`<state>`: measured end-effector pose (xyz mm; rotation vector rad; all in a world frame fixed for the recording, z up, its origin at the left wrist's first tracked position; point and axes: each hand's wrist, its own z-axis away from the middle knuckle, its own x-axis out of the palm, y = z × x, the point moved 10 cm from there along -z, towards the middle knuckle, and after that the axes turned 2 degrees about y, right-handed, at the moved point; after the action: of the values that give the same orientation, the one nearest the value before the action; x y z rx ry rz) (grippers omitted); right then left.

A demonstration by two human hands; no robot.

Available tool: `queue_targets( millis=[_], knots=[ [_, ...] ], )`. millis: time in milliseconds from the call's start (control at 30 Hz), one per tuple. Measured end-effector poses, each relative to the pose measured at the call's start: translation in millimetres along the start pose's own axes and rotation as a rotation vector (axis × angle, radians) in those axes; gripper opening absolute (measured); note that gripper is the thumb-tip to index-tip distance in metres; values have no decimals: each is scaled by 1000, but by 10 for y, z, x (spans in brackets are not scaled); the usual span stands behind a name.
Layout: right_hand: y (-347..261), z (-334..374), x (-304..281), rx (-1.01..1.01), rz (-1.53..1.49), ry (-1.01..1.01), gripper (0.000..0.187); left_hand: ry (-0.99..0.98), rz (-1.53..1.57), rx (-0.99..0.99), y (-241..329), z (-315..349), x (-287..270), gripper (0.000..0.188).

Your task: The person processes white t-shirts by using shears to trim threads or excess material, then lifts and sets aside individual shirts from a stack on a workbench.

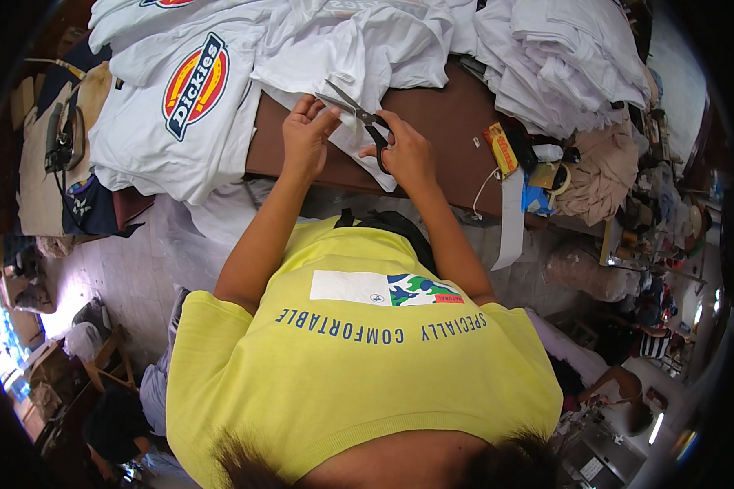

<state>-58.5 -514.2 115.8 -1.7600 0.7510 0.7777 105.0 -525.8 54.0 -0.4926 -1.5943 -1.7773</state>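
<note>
My right hand (408, 151) has its fingers through the handles of a pair of black scissors (370, 120). Their blades are parted and point away to the left, over the edge of a white T-shirt (310, 61) on the brown table. Close to the blade tips, my left hand (307, 134) is closed in a pinch with fingertips at that shirt's edge. What exactly lies between those fingers is too small to make out. Another white T-shirt (134, 134), with a red, yellow and blue print, lies left of my left hand.
A tall heap of white shirts (559, 57) stands at the far right of the brown table (281, 143). Near its right edge lie a yellow and red box (500, 150), a tape roll (560, 178) and crumpled beige cloth (603, 175). An iron (72, 134) sits at left. Other people work behind.
</note>
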Motion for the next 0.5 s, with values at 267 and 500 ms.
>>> queue_targets(
  millis=[267, 500],
  knots=[
    [67, 71, 52, 16, -123, -25, 46, -19, -26, -19, -27, 42, 10, 33],
    [357, 256, -101, 116, -145, -36, 41, -25, -36, -69, -169, 115, -7, 38]
  ],
)
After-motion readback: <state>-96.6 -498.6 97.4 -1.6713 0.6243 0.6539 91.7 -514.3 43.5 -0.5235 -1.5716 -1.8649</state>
